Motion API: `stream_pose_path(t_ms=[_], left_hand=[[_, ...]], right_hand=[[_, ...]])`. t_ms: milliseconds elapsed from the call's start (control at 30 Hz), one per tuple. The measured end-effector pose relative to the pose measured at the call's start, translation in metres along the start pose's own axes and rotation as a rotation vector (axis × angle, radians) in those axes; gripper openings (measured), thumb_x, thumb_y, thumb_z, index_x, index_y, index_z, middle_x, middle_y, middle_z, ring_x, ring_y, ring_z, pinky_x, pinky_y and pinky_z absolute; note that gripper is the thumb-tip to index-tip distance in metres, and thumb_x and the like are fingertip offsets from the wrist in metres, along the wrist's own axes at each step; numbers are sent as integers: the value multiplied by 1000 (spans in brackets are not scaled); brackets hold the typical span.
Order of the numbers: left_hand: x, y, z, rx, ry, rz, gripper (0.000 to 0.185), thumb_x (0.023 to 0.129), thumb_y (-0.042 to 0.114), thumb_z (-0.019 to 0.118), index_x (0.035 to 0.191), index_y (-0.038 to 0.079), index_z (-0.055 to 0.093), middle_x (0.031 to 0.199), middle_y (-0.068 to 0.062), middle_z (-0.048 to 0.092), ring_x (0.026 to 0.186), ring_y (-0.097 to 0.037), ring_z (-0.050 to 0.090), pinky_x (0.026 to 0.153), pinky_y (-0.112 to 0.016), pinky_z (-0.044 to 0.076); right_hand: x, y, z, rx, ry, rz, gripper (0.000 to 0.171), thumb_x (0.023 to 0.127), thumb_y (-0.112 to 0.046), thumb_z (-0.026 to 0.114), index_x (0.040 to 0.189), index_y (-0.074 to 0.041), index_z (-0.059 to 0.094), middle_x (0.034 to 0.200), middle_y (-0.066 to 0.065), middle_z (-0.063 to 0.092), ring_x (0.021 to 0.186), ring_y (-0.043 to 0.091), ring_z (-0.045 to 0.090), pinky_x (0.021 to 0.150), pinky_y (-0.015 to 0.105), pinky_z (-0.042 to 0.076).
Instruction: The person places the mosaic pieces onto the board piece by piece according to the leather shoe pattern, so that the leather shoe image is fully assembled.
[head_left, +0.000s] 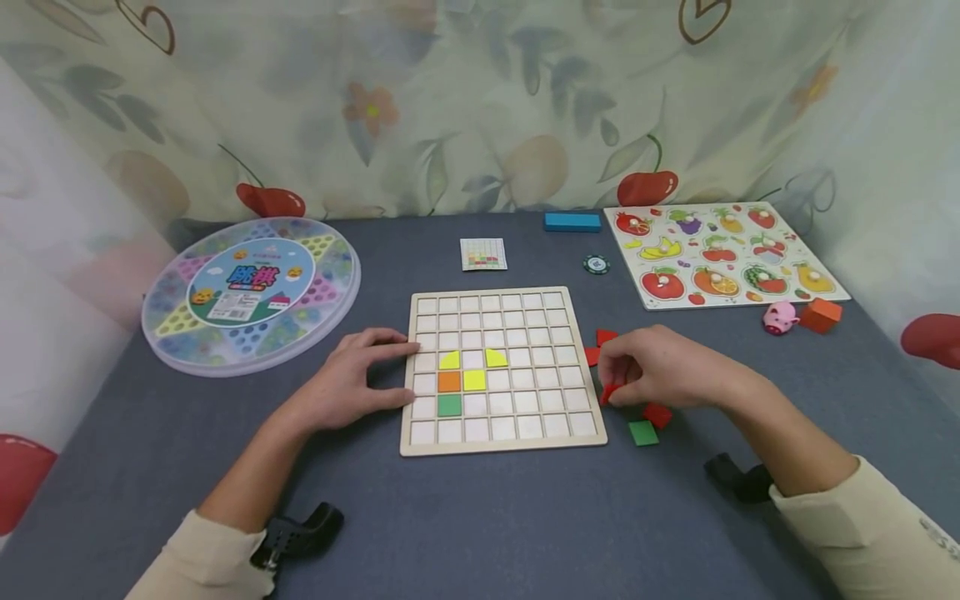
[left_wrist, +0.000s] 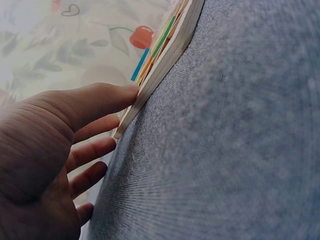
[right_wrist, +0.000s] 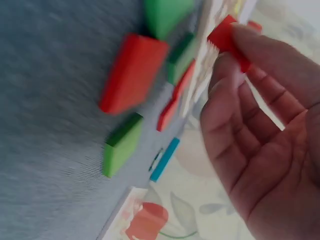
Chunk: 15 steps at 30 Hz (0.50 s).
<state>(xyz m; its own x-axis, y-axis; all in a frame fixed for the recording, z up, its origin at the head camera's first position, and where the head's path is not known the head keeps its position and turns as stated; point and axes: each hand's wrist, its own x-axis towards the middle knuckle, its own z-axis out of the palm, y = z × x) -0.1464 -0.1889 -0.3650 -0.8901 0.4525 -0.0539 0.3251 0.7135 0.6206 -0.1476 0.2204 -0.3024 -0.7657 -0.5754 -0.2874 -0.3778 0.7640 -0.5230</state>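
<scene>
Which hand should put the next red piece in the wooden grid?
Probably the right hand: it already pinches a red piece beside the grid board, with more loose pieces next to it. The left hand rests against the board's left edge, steadying it.

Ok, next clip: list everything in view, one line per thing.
grid board: one, pale wood, table centre
placed tiles: five, three yellow, one orange, one green, on the board's left-middle cells
loose tiles: several, red and green, right of the board
pattern card: one, white, behind the board
checkers case: one, clear round, far left
fruit puzzle: one, multicoloured, far right
blue block: one, by the curtain
token: one, dark, beside the puzzle
pig figure: one, pink
orange block: one
left hand: rests on the board's left edge
right hand: pinches a red tile
</scene>
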Motion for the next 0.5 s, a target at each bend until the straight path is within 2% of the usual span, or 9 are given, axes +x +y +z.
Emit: stream_pose_path(t_ms=[267, 500], left_hand=[[0, 0, 1, 9, 9, 2, 62, 92, 33, 79, 147, 15, 60, 152, -14, 47, 139, -40, 35, 110, -65, 31], [0, -1, 0, 5, 14, -2, 62, 91, 31, 79, 147, 16, 60, 152, -14, 48, 139, -40, 35, 110, -64, 31]], right_hand=[[22, -9, -11, 161, 9, -18, 10, 89, -15, 81, 95, -16, 73, 82, 0, 67, 77, 19, 61, 69, 30, 53], [49, -28, -4, 207, -31, -13, 7, 91, -14, 78, 98, -12, 77, 81, 2, 69, 75, 18, 61, 69, 32, 53]])
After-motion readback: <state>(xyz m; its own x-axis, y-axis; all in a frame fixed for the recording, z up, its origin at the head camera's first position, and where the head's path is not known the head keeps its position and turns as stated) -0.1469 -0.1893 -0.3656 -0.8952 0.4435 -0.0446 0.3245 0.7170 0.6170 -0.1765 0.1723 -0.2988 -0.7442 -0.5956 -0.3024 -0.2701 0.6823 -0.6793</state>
